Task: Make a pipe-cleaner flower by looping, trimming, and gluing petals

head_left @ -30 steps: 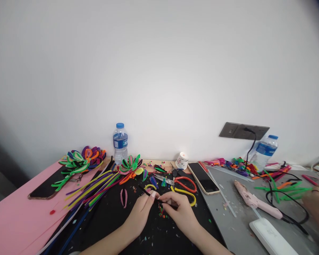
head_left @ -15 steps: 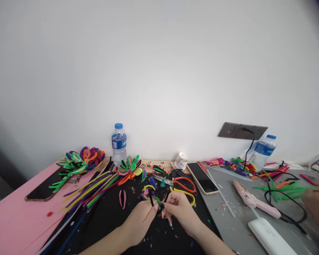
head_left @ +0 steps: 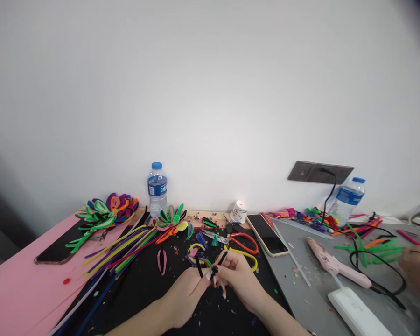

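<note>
My left hand (head_left: 185, 295) and my right hand (head_left: 238, 276) meet over the black mat (head_left: 143, 284), both pinching a black pipe cleaner (head_left: 199, 267) that is bent up into a V between the fingertips. A small coloured bit shows under my fingers. Just beyond my hands lie small bent pieces of pipe cleaner, a yellow loop (head_left: 245, 255) and red-handled scissors (head_left: 241, 241).
A bundle of coloured pipe cleaners (head_left: 126, 249) and finished pipe-cleaner flowers (head_left: 107, 211) lie left, on pink sheets (head_left: 17, 289). Phones (head_left: 268, 233), water bottles (head_left: 157, 187), a paper cup (head_left: 238, 212), a pink glue gun (head_left: 336, 266) and cables sit around. Another person's hand (head_left: 418, 270) is at right.
The black pipe cleaner lay straight across my fingers a second ago; now it is folded upward. My hands have drawn closer together and slightly toward me.
</note>
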`<state>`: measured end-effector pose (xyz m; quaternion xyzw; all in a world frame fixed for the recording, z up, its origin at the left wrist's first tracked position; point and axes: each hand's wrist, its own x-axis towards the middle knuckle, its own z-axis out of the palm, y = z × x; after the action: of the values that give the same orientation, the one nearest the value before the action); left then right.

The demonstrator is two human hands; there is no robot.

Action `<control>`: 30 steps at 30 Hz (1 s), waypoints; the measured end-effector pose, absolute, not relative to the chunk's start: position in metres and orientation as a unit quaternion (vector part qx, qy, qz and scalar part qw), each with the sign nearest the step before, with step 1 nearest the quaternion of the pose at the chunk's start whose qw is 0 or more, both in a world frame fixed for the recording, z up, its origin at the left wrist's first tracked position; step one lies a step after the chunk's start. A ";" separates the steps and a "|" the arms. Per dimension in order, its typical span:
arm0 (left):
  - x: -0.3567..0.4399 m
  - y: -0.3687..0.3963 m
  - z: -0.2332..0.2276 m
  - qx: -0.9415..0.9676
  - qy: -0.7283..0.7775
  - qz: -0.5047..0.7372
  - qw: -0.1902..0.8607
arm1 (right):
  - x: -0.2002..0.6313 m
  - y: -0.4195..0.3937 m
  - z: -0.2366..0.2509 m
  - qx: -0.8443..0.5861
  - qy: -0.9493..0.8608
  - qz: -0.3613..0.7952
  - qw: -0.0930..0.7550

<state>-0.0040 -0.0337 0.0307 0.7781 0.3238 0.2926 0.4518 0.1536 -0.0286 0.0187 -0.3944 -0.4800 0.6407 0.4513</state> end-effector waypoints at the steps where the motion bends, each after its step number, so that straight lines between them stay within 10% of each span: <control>1: -0.005 -0.034 0.032 0.783 0.315 0.285 0.454 | 0.155 -0.028 0.019 -0.397 -0.490 0.634 0.446; 19: -0.011 -0.030 0.005 0.904 0.296 0.150 0.269 | 0.154 -0.040 0.035 -0.446 -0.631 0.536 0.340; 30: -0.009 -0.026 0.021 0.806 0.400 0.293 0.324 | 0.164 -0.021 0.024 -0.425 -0.448 0.591 0.519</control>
<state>-0.0088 -0.0256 0.0206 0.8060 0.3996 0.2932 0.3236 0.1636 -0.0210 0.0242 -0.4249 -0.4475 0.5913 0.5192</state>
